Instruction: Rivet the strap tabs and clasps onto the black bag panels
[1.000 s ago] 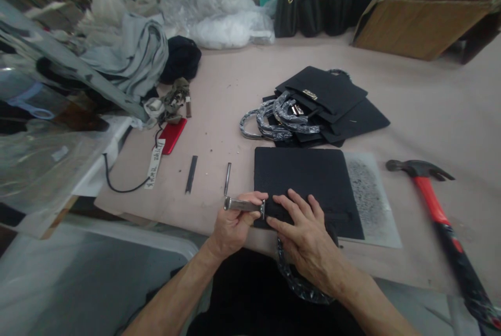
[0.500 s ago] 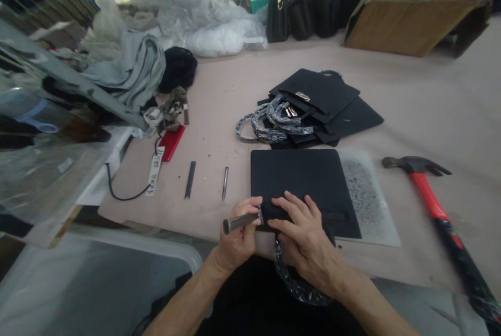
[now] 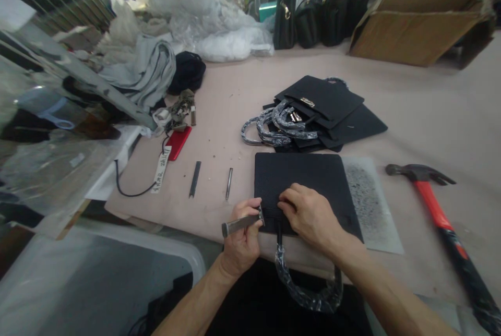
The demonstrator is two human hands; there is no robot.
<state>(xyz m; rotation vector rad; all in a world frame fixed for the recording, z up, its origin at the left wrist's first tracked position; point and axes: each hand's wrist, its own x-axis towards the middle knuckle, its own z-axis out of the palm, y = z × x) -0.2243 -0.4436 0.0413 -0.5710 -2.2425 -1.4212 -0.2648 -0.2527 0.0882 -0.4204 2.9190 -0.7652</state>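
Observation:
A metal punch [image 3: 240,225] with a round-ended shaft lies in my left hand [image 3: 242,244], fingers closed round it. Its toothed head is by the left edge of a black bag panel [image 3: 299,174]. My right hand [image 3: 311,216] is over the panel's middle, fingers curled and tips pinched together on its surface. Whatever is between those tips is hidden. From the panel's near side a plastic-wrapped handle [image 3: 309,299] hangs over the table edge, below my right wrist. Under the panel's right side is a speckled pale sheet [image 3: 368,200].
A claw hammer [image 3: 434,203] lies at the right. Beyond the panel are stacked black bag panels [image 3: 324,101] with wrapped handles. Left of the panel lie a thin metal rod [image 3: 229,183], a flat dark strip [image 3: 194,179] and a red object [image 3: 179,143]. A cardboard box [image 3: 418,28] stands far right.
My right hand has gone from spread flat on the panel to curled with fingertips pinched, uncovering more of the handle. My left hand still grips the punch. The view has shifted slightly.

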